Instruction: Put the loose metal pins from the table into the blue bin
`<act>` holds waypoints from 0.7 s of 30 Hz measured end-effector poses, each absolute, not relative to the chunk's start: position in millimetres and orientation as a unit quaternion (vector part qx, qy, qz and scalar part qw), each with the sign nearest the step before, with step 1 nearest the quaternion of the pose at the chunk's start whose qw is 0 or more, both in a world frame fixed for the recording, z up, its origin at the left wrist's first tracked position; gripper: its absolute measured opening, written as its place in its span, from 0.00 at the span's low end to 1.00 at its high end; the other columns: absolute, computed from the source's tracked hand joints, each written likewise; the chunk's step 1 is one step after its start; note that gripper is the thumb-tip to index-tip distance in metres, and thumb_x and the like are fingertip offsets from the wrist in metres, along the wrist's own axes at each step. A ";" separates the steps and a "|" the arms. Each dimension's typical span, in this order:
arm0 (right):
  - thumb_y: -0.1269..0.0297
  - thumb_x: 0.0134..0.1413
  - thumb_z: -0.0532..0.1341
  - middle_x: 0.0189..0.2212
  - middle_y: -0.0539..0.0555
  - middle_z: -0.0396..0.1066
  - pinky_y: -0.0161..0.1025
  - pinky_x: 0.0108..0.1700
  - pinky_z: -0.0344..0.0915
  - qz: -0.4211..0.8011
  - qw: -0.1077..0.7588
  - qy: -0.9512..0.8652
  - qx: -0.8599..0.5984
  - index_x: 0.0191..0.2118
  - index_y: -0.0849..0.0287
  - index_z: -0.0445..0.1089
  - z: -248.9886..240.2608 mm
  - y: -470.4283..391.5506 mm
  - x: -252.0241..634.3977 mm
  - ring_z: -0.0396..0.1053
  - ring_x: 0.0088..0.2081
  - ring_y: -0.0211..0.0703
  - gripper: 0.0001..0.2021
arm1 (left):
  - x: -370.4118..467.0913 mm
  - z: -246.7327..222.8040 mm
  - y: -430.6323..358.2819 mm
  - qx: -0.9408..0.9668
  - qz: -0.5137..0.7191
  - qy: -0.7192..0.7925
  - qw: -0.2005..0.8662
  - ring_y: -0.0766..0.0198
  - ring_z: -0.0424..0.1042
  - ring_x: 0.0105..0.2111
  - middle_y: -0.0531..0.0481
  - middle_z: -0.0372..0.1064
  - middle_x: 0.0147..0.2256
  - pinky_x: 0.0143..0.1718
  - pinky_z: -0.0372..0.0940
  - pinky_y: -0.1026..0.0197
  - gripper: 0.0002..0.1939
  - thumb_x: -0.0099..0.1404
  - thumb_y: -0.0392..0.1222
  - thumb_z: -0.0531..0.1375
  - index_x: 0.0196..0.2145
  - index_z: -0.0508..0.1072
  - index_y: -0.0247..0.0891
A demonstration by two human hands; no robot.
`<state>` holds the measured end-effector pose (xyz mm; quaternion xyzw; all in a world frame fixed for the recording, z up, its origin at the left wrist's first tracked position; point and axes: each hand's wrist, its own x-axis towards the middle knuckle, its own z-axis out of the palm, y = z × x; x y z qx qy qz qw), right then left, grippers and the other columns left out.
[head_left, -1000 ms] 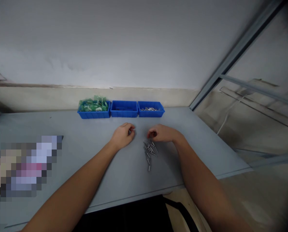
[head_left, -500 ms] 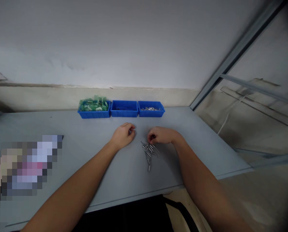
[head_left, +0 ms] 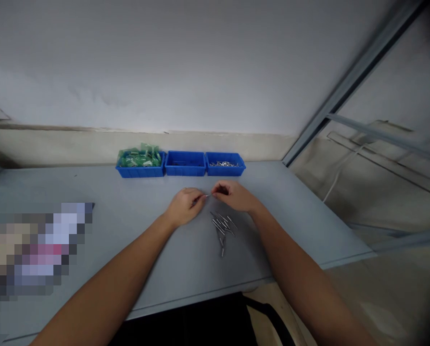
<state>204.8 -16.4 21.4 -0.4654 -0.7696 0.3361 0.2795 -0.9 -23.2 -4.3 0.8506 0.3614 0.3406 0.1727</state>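
Pinching a slim piece point(head_left: 207, 195) in my left grip point(head_left: 185, 206), I am holding my narrowed right grip point(head_left: 233, 195), contents unclear, beside its tip, probably needing steady alignment next.

slim pins point(head_left: 218, 227): shiny, smooth metal
blue bins point(head_left: 185, 170): smooth plastic, faint sheen
green packets point(head_left: 143, 157): glossy, crinkled plastic film
tabletop point(head_left: 179, 269): smooth, mostly matt
wall point(head_left: 186, 72): matt, with a rough-edged seam
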 end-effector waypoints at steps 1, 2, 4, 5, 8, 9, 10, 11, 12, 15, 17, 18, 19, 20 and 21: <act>0.62 0.51 0.60 0.29 0.51 0.71 0.37 0.33 0.63 0.351 0.308 -0.754 -0.461 0.33 0.57 0.70 20.6 -16.8 202.8 0.67 0.31 0.39 0.06 | -1.0 -5.8 -22.2 0.840 0.358 0.371 0.170 0.63 0.66 0.29 0.48 0.69 0.28 0.36 0.62 0.59 0.14 0.67 0.43 0.50 0.30 0.72 0.37; 0.62 0.51 0.61 0.30 0.51 0.72 0.38 0.34 0.63 0.368 0.338 -0.739 -0.453 0.35 0.57 0.70 19.9 -17.3 201.1 0.68 0.31 0.39 0.07 | -1.1 -7.2 -21.3 0.827 0.378 0.380 0.168 0.63 0.67 0.30 0.48 0.70 0.29 0.36 0.62 0.59 0.14 0.67 0.43 0.50 0.32 0.72 0.37; 0.62 0.48 0.63 0.35 0.53 0.73 0.37 0.34 0.65 0.406 0.390 -0.706 -0.430 0.39 0.57 0.70 19.0 -18.2 198.3 0.68 0.33 0.39 0.11 | -1.2 -9.3 -19.6 0.801 0.418 0.394 0.165 0.63 0.68 0.31 0.47 0.71 0.31 0.36 0.63 0.60 0.13 0.67 0.45 0.51 0.35 0.72 0.37; 0.62 0.47 0.64 0.38 0.54 0.73 0.37 0.34 0.66 0.427 0.408 -0.690 -0.419 0.41 0.57 0.70 18.7 -18.7 197.1 0.69 0.34 0.39 0.13 | -1.2 -9.9 -19.0 0.790 0.434 0.401 0.162 0.64 0.68 0.31 0.47 0.71 0.31 0.35 0.63 0.60 0.14 0.67 0.46 0.51 0.37 0.73 0.37; 0.61 0.45 0.65 0.44 0.56 0.72 0.36 0.30 0.67 0.485 0.434 -0.653 -0.386 0.47 0.54 0.69 18.9 -20.7 194.0 0.70 0.36 0.40 0.20 | -1.0 -10.0 -18.7 0.770 0.459 0.417 0.151 0.64 0.68 0.31 0.47 0.72 0.31 0.35 0.63 0.61 0.15 0.67 0.47 0.51 0.38 0.73 0.37; 0.61 0.45 0.66 0.45 0.56 0.72 0.35 0.30 0.67 0.497 0.438 -0.649 -0.375 0.48 0.54 0.68 19.2 -21.3 193.3 0.70 0.36 0.40 0.21 | -0.9 -9.6 -18.9 0.767 0.461 0.422 0.147 0.64 0.68 0.31 0.47 0.72 0.31 0.35 0.63 0.61 0.15 0.67 0.47 0.51 0.39 0.74 0.37; 0.61 0.44 0.66 0.46 0.56 0.72 0.35 0.30 0.68 0.504 0.439 -0.648 -0.364 0.49 0.53 0.68 19.5 -21.9 192.9 0.70 0.37 0.40 0.22 | -0.8 -9.3 -19.1 0.766 0.461 0.426 0.143 0.64 0.68 0.30 0.47 0.72 0.31 0.36 0.63 0.60 0.15 0.67 0.47 0.51 0.39 0.74 0.37; 0.60 0.44 0.66 0.48 0.56 0.71 0.36 0.30 0.68 0.510 0.439 -0.649 -0.356 0.49 0.52 0.68 19.8 -22.3 192.6 0.70 0.38 0.41 0.23 | -0.7 -8.9 -19.3 0.765 0.459 0.430 0.139 0.64 0.68 0.30 0.47 0.72 0.31 0.36 0.63 0.60 0.16 0.67 0.47 0.51 0.39 0.74 0.37; 0.60 0.44 0.66 0.49 0.55 0.70 0.36 0.31 0.69 0.515 0.437 -0.650 -0.349 0.50 0.51 0.69 20.0 -22.5 192.6 0.70 0.39 0.41 0.23 | -0.6 -8.7 -19.4 0.764 0.459 0.434 0.135 0.64 0.68 0.30 0.47 0.72 0.30 0.36 0.63 0.60 0.16 0.67 0.48 0.51 0.39 0.74 0.37; 0.60 0.44 0.66 0.53 0.55 0.68 0.37 0.32 0.69 0.533 0.422 -0.655 -0.331 0.51 0.50 0.69 19.5 -22.0 193.8 0.70 0.41 0.43 0.24 | -0.3 -9.0 -19.1 0.756 0.458 0.453 0.118 0.64 0.67 0.29 0.47 0.72 0.30 0.36 0.63 0.60 0.16 0.67 0.48 0.51 0.39 0.75 0.37; 0.61 0.44 0.66 0.54 0.55 0.67 0.37 0.33 0.70 0.542 0.412 -0.657 -0.323 0.51 0.49 0.70 18.7 -21.3 194.9 0.70 0.42 0.44 0.24 | 0.1 -9.4 -19.0 0.756 0.454 0.459 0.111 0.64 0.67 0.28 0.47 0.71 0.29 0.35 0.63 0.60 0.16 0.67 0.47 0.51 0.38 0.75 0.37; 0.62 0.44 0.66 0.54 0.54 0.67 0.36 0.33 0.70 0.543 0.410 -0.658 -0.321 0.51 0.49 0.70 18.5 -21.1 195.5 0.70 0.43 0.44 0.24 | 0.4 -9.5 -19.0 0.759 0.451 0.457 0.109 0.64 0.67 0.28 0.47 0.71 0.28 0.34 0.62 0.60 0.16 0.67 0.47 0.51 0.38 0.75 0.37; 0.63 0.44 0.66 0.55 0.54 0.67 0.36 0.33 0.70 0.543 0.410 -0.659 -0.320 0.52 0.48 0.70 18.4 -21.0 196.0 0.70 0.43 0.44 0.24 | 0.8 -9.6 -19.2 0.762 0.449 0.453 0.109 0.64 0.67 0.28 0.47 0.71 0.28 0.34 0.62 0.60 0.16 0.67 0.46 0.51 0.38 0.75 0.37; 0.64 0.45 0.66 0.55 0.54 0.67 0.36 0.34 0.70 0.541 0.410 -0.661 -0.320 0.52 0.48 0.69 18.5 -21.2 196.3 0.70 0.44 0.44 0.25 | 1.3 -9.6 -19.5 0.765 0.449 0.449 0.107 0.64 0.67 0.28 0.47 0.71 0.28 0.34 0.62 0.60 0.15 0.68 0.46 0.51 0.38 0.75 0.37; 0.64 0.45 0.65 0.55 0.53 0.66 0.37 0.34 0.70 0.537 0.409 -0.664 -0.320 0.52 0.47 0.69 18.8 -21.6 196.6 0.69 0.45 0.44 0.25 | 1.7 -9.6 -19.9 0.767 0.450 0.444 0.105 0.64 0.67 0.28 0.47 0.71 0.28 0.34 0.62 0.60 0.15 0.68 0.46 0.51 0.38 0.75 0.36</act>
